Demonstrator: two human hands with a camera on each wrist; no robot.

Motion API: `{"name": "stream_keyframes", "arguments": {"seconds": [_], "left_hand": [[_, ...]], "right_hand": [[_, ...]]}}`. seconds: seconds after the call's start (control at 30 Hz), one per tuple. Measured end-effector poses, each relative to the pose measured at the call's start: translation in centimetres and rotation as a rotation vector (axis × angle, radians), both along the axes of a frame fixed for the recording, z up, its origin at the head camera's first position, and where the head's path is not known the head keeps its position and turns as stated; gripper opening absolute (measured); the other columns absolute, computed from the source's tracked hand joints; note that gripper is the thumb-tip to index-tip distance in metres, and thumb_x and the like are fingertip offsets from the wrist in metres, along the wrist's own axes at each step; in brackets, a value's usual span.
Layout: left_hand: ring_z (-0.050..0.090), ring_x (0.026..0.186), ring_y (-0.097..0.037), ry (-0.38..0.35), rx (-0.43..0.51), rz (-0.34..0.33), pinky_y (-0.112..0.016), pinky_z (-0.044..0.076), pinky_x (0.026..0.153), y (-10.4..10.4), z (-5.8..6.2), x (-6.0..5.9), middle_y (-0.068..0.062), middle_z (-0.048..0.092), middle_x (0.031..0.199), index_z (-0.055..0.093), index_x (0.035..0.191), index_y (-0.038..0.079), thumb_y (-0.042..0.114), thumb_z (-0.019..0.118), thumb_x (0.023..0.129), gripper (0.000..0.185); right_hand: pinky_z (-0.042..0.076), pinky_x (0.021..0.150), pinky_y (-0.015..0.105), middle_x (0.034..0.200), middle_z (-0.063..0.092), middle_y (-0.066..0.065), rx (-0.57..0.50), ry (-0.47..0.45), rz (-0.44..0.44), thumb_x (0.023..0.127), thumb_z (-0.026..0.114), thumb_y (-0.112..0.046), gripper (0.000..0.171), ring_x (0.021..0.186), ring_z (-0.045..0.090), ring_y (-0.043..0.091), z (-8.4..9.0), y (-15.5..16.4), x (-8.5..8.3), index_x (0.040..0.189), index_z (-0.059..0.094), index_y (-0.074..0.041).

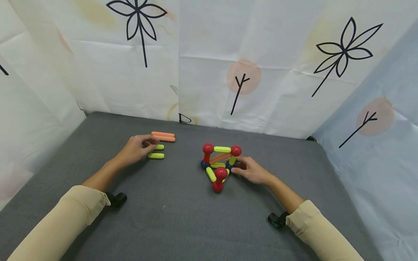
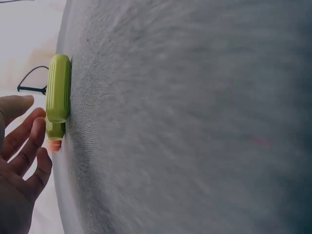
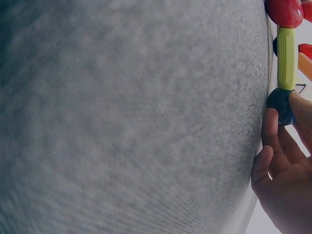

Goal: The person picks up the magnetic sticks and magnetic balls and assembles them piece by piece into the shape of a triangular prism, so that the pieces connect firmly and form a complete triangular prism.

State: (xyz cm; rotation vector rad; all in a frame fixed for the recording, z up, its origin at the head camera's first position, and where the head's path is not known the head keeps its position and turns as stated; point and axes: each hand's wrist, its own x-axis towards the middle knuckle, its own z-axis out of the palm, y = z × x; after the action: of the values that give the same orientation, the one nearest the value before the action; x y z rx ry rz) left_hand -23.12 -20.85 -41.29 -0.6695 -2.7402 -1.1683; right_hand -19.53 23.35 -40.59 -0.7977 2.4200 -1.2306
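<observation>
At the middle of the table stands a frame of magnetic sticks and balls, with red balls (image 1: 208, 148) on top, yellow-green sticks (image 1: 222, 149) and a slanting orange stick (image 1: 219, 158). My right hand (image 1: 252, 171) pinches the dark blue ball (image 3: 279, 106) at its right lower corner between thumb and fingers. To the left, my left hand (image 1: 137, 149) reaches over the far loose yellow-green stick (image 1: 159, 147), partly covering it. Its thumb and fingers are spread apart beside the sticks in the left wrist view. The near yellow-green stick (image 2: 59, 90) lies on the table.
Two loose orange sticks (image 1: 163, 136) lie side by side just beyond the left hand. A printed white cloth (image 1: 209, 90) hangs behind the grey table (image 1: 183, 217). A red ball pair (image 1: 218, 186) juts toward the front of the frame.
</observation>
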Motion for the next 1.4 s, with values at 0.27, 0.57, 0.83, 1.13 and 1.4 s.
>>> {"name": "stream_keyframes", "arguments": {"seconds": [0.27, 0.57, 0.83, 1.13, 1.4], "left_hand": [[0.065, 0.085, -0.027, 0.001, -0.003, 0.045, -0.035, 0.051, 0.068, 0.4, -0.3, -1.7, -0.018, 0.069, 0.113, 0.067, 0.119, -0.001, 0.001, 0.065, 0.095, 0.024], [0.057, 0.069, -0.022, -0.003, -0.064, 0.086, -0.033, 0.043, 0.056, 0.5, 0.0, -2.9, -0.019, 0.068, 0.112, 0.066, 0.122, 0.001, 0.004, 0.066, 0.094, 0.028], [0.062, 0.087, -0.032, -0.039, -0.143, 0.083, -0.045, 0.049, 0.07, 1.1, 0.9, -3.9, -0.02, 0.067, 0.114, 0.066, 0.12, -0.001, 0.006, 0.066, 0.094, 0.027], [0.061, 0.106, -0.038, -0.09, -0.213, 0.071, -0.053, 0.048, 0.088, 1.7, 1.5, -4.7, -0.024, 0.066, 0.117, 0.065, 0.12, -0.005, 0.003, 0.066, 0.094, 0.027], [0.06, 0.107, -0.038, -0.086, -0.228, 0.022, -0.055, 0.046, 0.089, 2.0, 1.8, -4.5, -0.024, 0.066, 0.119, 0.066, 0.12, -0.003, 0.004, 0.065, 0.095, 0.026]], "right_hand": [[0.051, 0.08, 0.028, 0.124, 0.062, 0.018, -0.007, 0.014, 0.001, 0.099, 0.06, -0.006, 0.036, 0.094, 0.062, 0.025, -0.1, -0.1, 0.1, 0.133, 0.056, 0.004], [0.051, 0.079, 0.029, 0.125, 0.062, 0.014, 0.009, -0.014, -0.011, 0.099, 0.06, -0.006, 0.037, 0.095, 0.062, 0.024, 0.0, -0.1, 0.1, 0.135, 0.056, 0.0], [0.05, 0.073, 0.03, 0.119, 0.062, 0.014, 0.014, -0.003, -0.008, 0.1, 0.06, -0.008, 0.036, 0.087, 0.06, 0.023, 0.1, -0.1, 0.1, 0.135, 0.056, 0.0], [0.05, 0.074, 0.029, 0.122, 0.062, 0.013, 0.003, -0.017, -0.003, 0.099, 0.06, -0.007, 0.036, 0.089, 0.06, 0.024, -0.1, -0.2, 0.0, 0.135, 0.056, -0.001], [0.05, 0.073, 0.029, 0.12, 0.062, 0.013, 0.017, -0.015, -0.014, 0.099, 0.06, -0.007, 0.036, 0.087, 0.06, 0.023, 0.0, -0.2, 0.1, 0.135, 0.056, -0.001]]}}
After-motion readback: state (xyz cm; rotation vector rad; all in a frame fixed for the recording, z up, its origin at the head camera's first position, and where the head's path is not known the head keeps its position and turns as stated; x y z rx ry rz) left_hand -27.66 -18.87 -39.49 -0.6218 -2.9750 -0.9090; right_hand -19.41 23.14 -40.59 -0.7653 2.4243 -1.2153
